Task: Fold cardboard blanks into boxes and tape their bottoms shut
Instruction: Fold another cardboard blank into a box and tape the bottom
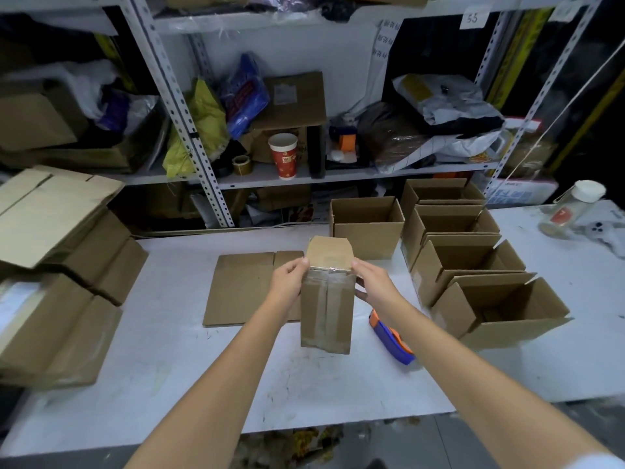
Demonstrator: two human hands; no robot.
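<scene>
I hold a small cardboard box (326,309) above the white table (169,367), its taped bottom facing me with clear tape running down the middle seam. My left hand (287,277) grips its left upper edge and my right hand (370,282) grips its right upper edge. A flat cardboard blank (241,287) lies on the table behind the box. An orange and blue tape dispenser (392,336) lies on the table just right of the box.
Several folded open boxes (367,228) (497,309) stand in a row at the right. Stacks of flat blanks (57,258) sit at the left. A metal shelf (203,154) with a paper cup (283,155) and bags stands behind. A plastic jar (571,208) lies at far right.
</scene>
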